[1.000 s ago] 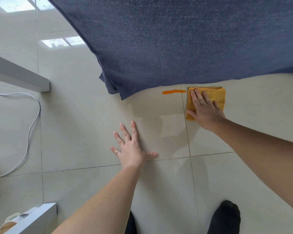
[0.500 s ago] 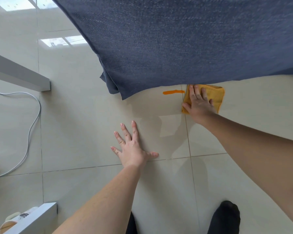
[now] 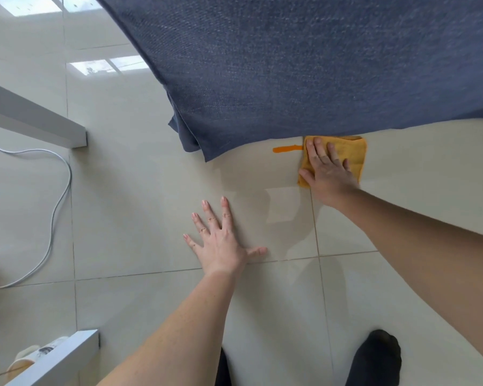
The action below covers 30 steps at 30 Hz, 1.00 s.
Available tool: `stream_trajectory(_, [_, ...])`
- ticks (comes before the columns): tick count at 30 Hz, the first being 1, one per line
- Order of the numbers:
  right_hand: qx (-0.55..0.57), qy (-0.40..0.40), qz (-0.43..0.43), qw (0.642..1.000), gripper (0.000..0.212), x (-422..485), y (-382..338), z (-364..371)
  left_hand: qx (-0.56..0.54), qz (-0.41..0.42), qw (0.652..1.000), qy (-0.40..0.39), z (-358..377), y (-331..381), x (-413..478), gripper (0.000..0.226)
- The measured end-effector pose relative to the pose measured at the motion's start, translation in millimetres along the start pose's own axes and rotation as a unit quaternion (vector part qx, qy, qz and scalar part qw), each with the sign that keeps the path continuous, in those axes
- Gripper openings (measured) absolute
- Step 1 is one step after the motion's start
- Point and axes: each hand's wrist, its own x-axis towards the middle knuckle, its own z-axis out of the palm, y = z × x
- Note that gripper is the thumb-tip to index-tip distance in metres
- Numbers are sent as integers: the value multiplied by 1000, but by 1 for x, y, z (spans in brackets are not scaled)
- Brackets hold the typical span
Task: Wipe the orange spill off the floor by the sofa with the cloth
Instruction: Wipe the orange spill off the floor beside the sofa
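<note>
A thin orange spill (image 3: 287,149) streaks the pale floor tile just below the edge of the dark blue sofa (image 3: 304,65). A folded yellow-orange cloth (image 3: 352,154) lies flat on the floor at the streak's right end, touching it. My right hand (image 3: 328,174) presses down on the cloth with fingers spread, covering its left half. My left hand (image 3: 221,240) rests flat on the tile nearer to me, fingers apart, holding nothing.
A white cable (image 3: 53,213) loops over the floor at left. White furniture bars sit at upper left (image 3: 39,121) and lower left (image 3: 53,360), with a cup (image 3: 25,360) beside the lower one. My dark-socked foot (image 3: 374,360) stands at bottom right.
My right hand slid the cloth leftward and toward the sofa edge, up to the streak's right end. The left hand stayed planted.
</note>
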Motion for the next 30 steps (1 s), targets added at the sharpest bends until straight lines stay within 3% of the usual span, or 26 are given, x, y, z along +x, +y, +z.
stream_trajectory(4, [-38,-22,-27,999,69,1,29,-11,7,8,1000,-7,-5,-3,8,162])
stream_trajectory(9, [4,2,4,1000,68,19,-2,-14,-18,10,1000,-20,-3,-4,9,164])
stream_trajectory(14, [-55,-25,-48,997,72,-7,17,-4,-29,7,999,-23,-6,-4,9,164])
stream_trajectory(20, [18,-11,21,1000,74,21,-9,-16,-35,7,999,-18,-3,-5,10,164])
stream_trajectory(25, [-54,-35,-47,997,77,-8,7,-6,-34,4,999,-18,-4,-5,10,165])
stream_trajectory(30, [-2,-24,16,1000,78,21,-5,-23,-34,3,999,-19,-2,-6,11,165])
